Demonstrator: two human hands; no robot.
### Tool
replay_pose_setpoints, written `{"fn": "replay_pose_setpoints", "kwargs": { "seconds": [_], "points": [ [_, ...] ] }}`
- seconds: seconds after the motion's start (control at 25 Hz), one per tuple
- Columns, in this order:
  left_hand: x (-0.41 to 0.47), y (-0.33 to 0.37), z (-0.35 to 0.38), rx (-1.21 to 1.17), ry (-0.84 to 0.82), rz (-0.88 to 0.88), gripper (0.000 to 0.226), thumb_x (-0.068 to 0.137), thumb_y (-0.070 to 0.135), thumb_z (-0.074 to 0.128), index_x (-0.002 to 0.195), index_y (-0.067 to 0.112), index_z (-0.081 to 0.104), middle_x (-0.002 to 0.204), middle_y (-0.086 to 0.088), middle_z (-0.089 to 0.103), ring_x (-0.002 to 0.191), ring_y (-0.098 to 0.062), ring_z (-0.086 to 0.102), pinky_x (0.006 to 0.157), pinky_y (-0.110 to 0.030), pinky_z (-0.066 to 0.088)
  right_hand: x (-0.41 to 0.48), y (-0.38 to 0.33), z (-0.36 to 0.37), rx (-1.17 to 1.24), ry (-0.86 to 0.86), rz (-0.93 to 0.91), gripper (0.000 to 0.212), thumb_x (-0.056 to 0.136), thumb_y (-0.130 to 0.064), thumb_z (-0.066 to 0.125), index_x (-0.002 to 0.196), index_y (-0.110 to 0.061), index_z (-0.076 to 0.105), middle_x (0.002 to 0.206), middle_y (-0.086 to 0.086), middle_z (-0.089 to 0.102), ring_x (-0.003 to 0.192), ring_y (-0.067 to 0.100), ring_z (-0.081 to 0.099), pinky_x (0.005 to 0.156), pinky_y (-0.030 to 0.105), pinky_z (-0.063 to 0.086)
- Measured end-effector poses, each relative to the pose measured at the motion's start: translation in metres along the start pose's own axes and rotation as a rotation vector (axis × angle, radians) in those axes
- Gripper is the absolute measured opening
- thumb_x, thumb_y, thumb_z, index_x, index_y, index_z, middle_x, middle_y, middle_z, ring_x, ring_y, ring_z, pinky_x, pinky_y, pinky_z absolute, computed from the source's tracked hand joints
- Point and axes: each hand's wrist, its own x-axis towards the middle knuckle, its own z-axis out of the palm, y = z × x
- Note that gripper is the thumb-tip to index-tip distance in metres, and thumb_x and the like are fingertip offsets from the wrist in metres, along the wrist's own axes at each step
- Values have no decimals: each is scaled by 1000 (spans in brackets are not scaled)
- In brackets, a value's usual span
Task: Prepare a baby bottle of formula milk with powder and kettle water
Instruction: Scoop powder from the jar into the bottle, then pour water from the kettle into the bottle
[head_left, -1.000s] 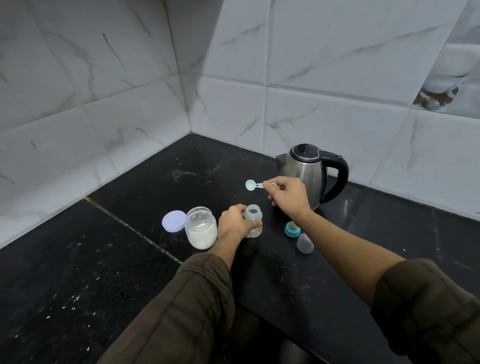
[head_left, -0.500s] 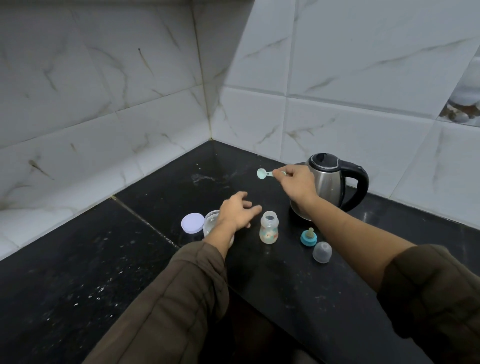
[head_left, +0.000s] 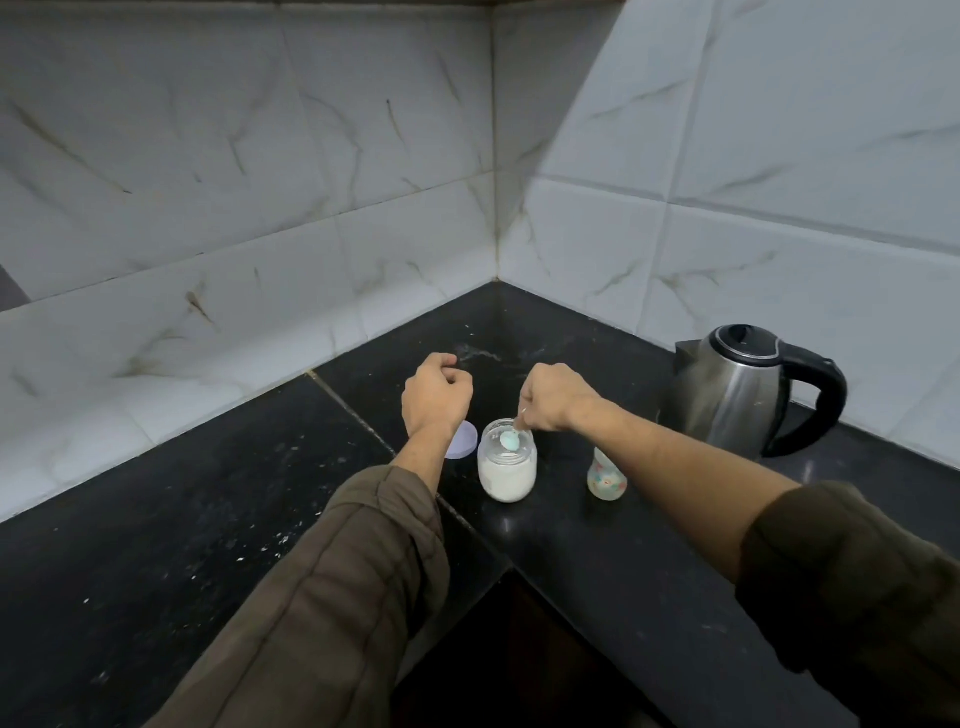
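Looking down, my right hand (head_left: 556, 397) pinches the handle of the small pale-green plastic scoop (head_left: 510, 440), whose bowl is dipped into the mouth of the clear glass jar of white powder (head_left: 507, 465) on the black stone tabletop (head_left: 597, 561). My left hand (head_left: 436, 392) hovers just left of the jar, fingers loosely curled and empty. The round lilac lid (head_left: 464, 441) lies just left of the jar. The small patterned baby bottle (head_left: 607, 480) stands to its right, with the steel kettle (head_left: 737, 389) farther right. I judge this to be the scooping step. Next I need to carry a level scoop right to the bottle's narrow mouth without spilling.
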Motion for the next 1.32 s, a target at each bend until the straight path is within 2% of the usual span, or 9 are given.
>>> {"fn": "replay_pose_setpoints", "kwargs": {
  "seconds": [0.08,0.2,0.32,0.52,0.72,0.92,1.12,1.2,1.32],
  "points": [
    [1,-10,-1,24,-21,-18,36,91,24,53,125,27,64,90,7,75,81,-20,73,77,-29,51,6,-8,11,-41,-16,-8,18,84,-21,82,70,-22,71,96,6,77,91,26,73,84,38,62],
    [6,-14,0,51,-56,-22,38,90,27,51,126,28,64,92,7,75,85,-20,73,84,-34,56,14,-14,22,-58,-40,-5,8,84,-24,82,81,-19,77,95,6,76,90,26,73,83,39,63],
    [10,-11,-1,76,-53,26,37,93,27,51,128,26,64,100,4,76,90,-21,72,87,-36,56,19,-9,22,-36,-14,44,13,84,-29,82,89,-17,80,95,6,76,89,25,72,82,38,62],
    [10,12,18,81,-124,216,32,99,24,50,128,23,65,112,3,74,104,-21,68,94,-36,54,20,19,-8,141,259,156,16,94,-33,74,84,-21,78,97,4,78,93,26,72,78,35,58],
    [-12,51,67,67,-434,319,37,97,18,51,131,24,64,114,8,73,114,-19,64,102,-33,48,-1,61,-33,232,481,311,31,93,-35,73,65,-28,63,84,0,74,91,25,70,77,33,55],
    [-32,67,96,281,-718,325,61,87,17,67,146,21,52,137,1,64,127,-23,58,107,-37,47,-37,99,-45,298,595,501,16,94,-32,69,82,-23,76,96,6,78,96,26,70,82,33,55],
    [-47,69,124,398,-861,263,98,72,37,89,154,17,39,150,-7,52,136,-29,51,107,-41,46,-68,125,-49,331,669,596,18,95,-25,62,89,-22,78,93,6,76,92,26,69,77,35,54],
    [-53,67,133,415,-883,221,107,66,41,94,154,17,39,150,-7,51,137,-30,50,107,-43,47,-76,138,-56,325,737,620,21,93,-21,57,93,-20,79,101,7,75,96,29,69,76,34,54],
    [-62,63,144,473,-863,192,102,66,36,95,151,18,42,146,-7,53,133,-30,52,103,-40,49,-83,164,-67,312,791,694,41,91,-21,55,129,-24,71,134,10,60,121,34,59,100,43,50]
  ]
}}
